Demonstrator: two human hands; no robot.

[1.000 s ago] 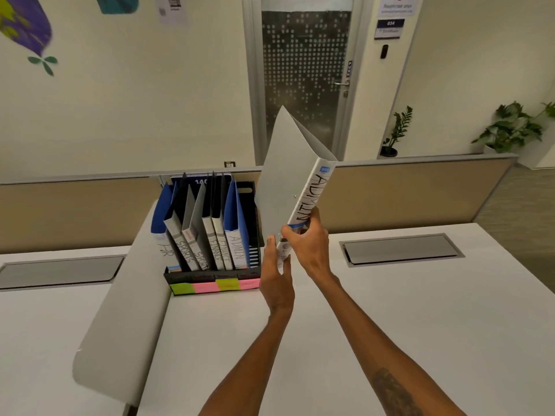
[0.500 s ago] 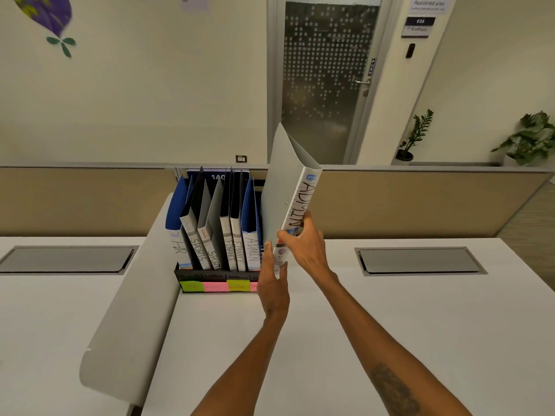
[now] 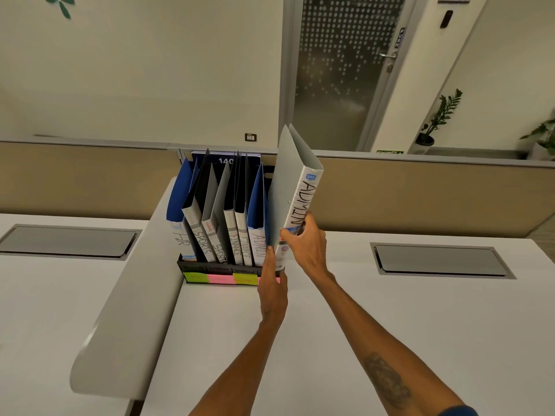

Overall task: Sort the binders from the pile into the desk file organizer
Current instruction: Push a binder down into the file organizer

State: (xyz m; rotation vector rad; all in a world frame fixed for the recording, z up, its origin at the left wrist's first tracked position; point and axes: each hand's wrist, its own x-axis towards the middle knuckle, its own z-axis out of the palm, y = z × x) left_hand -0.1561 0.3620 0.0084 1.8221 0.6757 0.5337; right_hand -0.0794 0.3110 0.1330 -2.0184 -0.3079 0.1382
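Grey ADMIN binder (image 3: 288, 190) upright, leaning slightly right, at the right end of the black organizer (image 3: 207, 268) on the white desk (image 3: 390, 325). Gripped low on the spine by the right hand (image 3: 307, 249), thumb across the front, fingers curled round the far side. Left hand (image 3: 271, 285) just below, fingers straight and pressed flat to the lower left cover. Bottom edge hidden behind both hands; perhaps already in the last slot, hard to tell. Just left of it, a blue ADMIN binder (image 3: 257, 217), then FINANCE binders (image 3: 240, 235), SPORTS binders (image 3: 198, 232) and an HR binder (image 3: 180, 238). Green and pink sticky labels (image 3: 222, 278) along the organizer's front.
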